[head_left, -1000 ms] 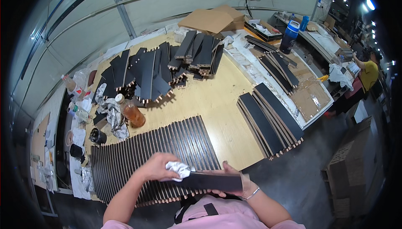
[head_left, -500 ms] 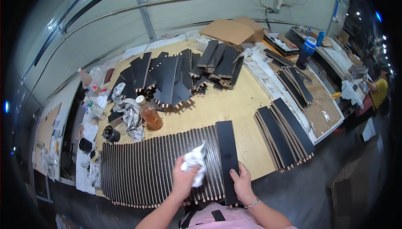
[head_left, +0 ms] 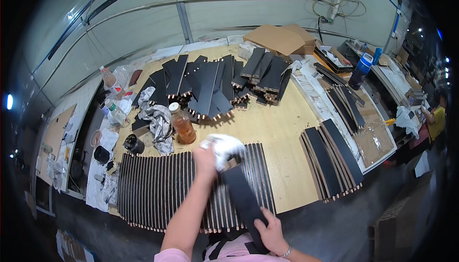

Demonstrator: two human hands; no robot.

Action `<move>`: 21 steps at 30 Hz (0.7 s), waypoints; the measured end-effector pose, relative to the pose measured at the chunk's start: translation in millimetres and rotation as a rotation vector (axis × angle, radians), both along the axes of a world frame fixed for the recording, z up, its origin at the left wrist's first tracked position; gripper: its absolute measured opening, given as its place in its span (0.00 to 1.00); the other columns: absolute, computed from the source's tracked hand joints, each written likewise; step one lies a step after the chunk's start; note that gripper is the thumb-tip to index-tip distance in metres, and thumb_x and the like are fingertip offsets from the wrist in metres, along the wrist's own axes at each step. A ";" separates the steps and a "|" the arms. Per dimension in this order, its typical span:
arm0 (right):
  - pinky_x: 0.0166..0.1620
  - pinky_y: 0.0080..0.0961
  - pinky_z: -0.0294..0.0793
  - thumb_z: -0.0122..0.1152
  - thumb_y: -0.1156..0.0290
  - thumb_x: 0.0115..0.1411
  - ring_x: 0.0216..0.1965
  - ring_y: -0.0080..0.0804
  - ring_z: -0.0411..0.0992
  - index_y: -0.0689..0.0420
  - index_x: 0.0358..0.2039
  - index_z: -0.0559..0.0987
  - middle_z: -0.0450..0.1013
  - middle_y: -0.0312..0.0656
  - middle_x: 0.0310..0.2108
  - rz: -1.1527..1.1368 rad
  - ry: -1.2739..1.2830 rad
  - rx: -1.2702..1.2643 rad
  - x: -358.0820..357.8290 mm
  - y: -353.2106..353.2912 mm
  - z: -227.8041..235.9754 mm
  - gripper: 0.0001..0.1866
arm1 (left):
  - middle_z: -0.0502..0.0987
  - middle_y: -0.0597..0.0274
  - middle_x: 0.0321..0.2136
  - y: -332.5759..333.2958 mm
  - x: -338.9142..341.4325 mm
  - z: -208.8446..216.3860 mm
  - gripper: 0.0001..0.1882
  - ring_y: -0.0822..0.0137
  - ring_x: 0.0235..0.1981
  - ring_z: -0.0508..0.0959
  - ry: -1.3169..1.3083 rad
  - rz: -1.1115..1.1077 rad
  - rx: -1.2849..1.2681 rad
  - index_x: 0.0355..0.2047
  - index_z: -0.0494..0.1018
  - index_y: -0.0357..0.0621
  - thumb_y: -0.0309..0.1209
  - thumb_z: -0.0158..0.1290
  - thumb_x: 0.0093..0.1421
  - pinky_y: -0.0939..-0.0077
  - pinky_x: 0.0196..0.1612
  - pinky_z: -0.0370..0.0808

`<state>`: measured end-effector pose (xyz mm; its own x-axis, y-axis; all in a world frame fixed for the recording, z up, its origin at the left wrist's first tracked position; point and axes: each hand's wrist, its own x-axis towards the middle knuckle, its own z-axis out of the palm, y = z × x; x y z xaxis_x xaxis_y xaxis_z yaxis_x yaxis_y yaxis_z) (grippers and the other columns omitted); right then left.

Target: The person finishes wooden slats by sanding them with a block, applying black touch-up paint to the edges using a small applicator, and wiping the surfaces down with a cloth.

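Note:
My left hand (head_left: 204,162) is closed round a crumpled white cloth (head_left: 224,147), blurred by motion, at the far end of a black board (head_left: 241,197). The near end of that board is gripped by my right hand (head_left: 271,231), thumb on its upper face. It is tilted and held over a long row of black boards (head_left: 155,190) standing on edge side by side, with pale pegs at their near ends. The cloth hides part of the held board's far end.
Loose black boards (head_left: 201,87) are heaped at the back. A bottle of amber liquid (head_left: 184,127), a grey-stained rag (head_left: 160,123) and a black cup (head_left: 134,143) stand behind the row. More boards (head_left: 330,161) lie stacked at right. A person (head_left: 434,117) works far right.
The board in my right hand has been lifted from the row's right end and swung left over it. My left hand has carried the cloth up to the board's far end.

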<state>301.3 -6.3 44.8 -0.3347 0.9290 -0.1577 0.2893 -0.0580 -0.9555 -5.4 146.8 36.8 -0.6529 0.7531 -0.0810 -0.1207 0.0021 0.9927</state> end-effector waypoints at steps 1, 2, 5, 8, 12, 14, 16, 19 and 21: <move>0.63 0.38 0.81 0.69 0.69 0.70 0.59 0.54 0.85 0.73 0.66 0.78 0.83 0.66 0.59 0.114 -0.071 0.117 9.9 -12.1 -2.7 0.29 | 0.87 0.55 0.31 2.2 -22.3 11.2 0.12 0.69 0.26 0.86 -0.064 0.050 0.011 0.45 0.83 0.32 0.30 0.55 0.81 0.73 0.28 0.83; 0.66 0.35 0.78 0.68 0.73 0.69 0.60 0.47 0.83 0.74 0.68 0.77 0.82 0.64 0.59 0.099 -0.050 0.076 12.1 -12.8 -2.3 0.29 | 0.88 0.53 0.32 4.9 -43.0 23.3 0.14 0.67 0.24 0.86 -0.125 0.100 0.025 0.47 0.83 0.32 0.31 0.53 0.82 0.72 0.27 0.84; 0.68 0.30 0.75 0.66 0.79 0.69 0.61 0.37 0.80 0.75 0.69 0.75 0.82 0.58 0.61 -0.102 0.107 -0.039 12.9 -3.2 -17.0 0.29 | 0.89 0.54 0.36 -22.2 6.5 46.6 0.10 0.68 0.28 0.87 -0.256 -0.054 -0.085 0.50 0.83 0.35 0.30 0.55 0.81 0.71 0.33 0.86; 0.65 0.33 0.78 0.66 0.77 0.71 0.59 0.44 0.82 0.75 0.69 0.75 0.82 0.62 0.59 -0.084 0.074 -0.010 -1.2 5.4 -2.4 0.29 | 0.88 0.58 0.43 -66.9 72.4 13.4 0.11 0.72 0.41 0.86 -0.112 -0.129 -0.055 0.55 0.81 0.35 0.25 0.61 0.75 0.72 0.44 0.85; 0.65 0.34 0.79 0.67 0.76 0.71 0.59 0.46 0.82 0.76 0.69 0.75 0.82 0.62 0.59 -0.033 0.013 0.075 4.8 0.7 -18.0 0.29 | 0.87 0.61 0.41 -58.7 68.9 2.7 0.12 0.73 0.39 0.84 0.037 -0.234 0.060 0.53 0.82 0.32 0.24 0.63 0.73 0.74 0.44 0.83; 0.63 0.38 0.81 0.68 0.73 0.71 0.60 0.57 0.85 0.74 0.68 0.75 0.82 0.69 0.59 -0.028 0.024 0.079 1.3 -5.2 -14.5 0.29 | 0.87 0.60 0.39 -40.5 40.9 -17.0 0.09 0.73 0.35 0.85 0.111 -0.098 0.035 0.51 0.82 0.32 0.24 0.60 0.76 0.75 0.39 0.83; 0.67 0.34 0.77 0.68 0.76 0.70 0.62 0.44 0.81 0.75 0.69 0.75 0.82 0.62 0.61 0.090 -0.045 0.055 9.0 -17.1 -4.0 0.29 | 0.87 0.59 0.37 -19.1 6.7 7.2 0.10 0.72 0.30 0.84 -0.059 -0.004 0.015 0.51 0.82 0.32 0.28 0.59 0.78 0.74 0.32 0.81; 0.63 0.39 0.81 0.70 0.68 0.69 0.60 0.58 0.84 0.66 0.69 0.78 0.83 0.65 0.58 0.007 -0.055 0.105 16.6 -14.0 -16.3 0.30 | 0.87 0.58 0.37 -29.5 -35.3 31.5 0.13 0.70 0.27 0.84 -0.143 -0.097 0.137 0.55 0.81 0.34 0.32 0.56 0.81 0.73 0.29 0.81; 0.60 0.40 0.83 0.70 0.68 0.70 0.58 0.58 0.85 0.66 0.68 0.78 0.84 0.65 0.56 -0.056 -0.075 0.025 20.8 4.8 -20.0 0.29 | 0.87 0.57 0.38 -53.1 1.9 62.0 0.14 0.70 0.29 0.85 -0.054 -0.101 0.077 0.59 0.78 0.33 0.31 0.52 0.83 0.72 0.35 0.84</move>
